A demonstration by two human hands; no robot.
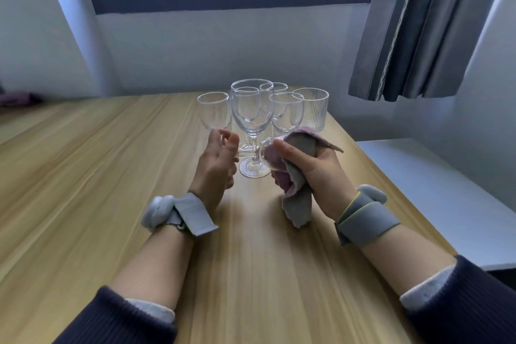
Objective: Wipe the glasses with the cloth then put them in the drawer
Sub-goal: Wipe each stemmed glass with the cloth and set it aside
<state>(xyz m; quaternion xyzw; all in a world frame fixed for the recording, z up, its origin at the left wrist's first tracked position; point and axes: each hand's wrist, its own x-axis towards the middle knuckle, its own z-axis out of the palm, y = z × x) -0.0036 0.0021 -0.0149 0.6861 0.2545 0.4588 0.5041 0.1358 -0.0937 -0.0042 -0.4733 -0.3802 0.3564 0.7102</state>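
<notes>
A small stemmed glass [264, 152] lies sideways in the air between my hands. My left hand [216, 165] pinches its foot end, and the thin stem runs right toward the bowl. My right hand [312, 170] grips a grey and pink cloth [297, 198] bunched around the bowl, so most of the bowl is hidden. Just behind my hands, several other clear stemmed glasses stand on the wooden table [111, 176]: a tall one [252, 114] in the middle, one on the left [213, 110] and one on the right [287, 112]. No drawer is in view.
A ribbed tumbler [311, 107] stands at the back right of the group, near the table's right edge. A lower white surface [432, 190] runs along the right of the table. A grey curtain [418, 36] hangs above it. A window and wall lie behind.
</notes>
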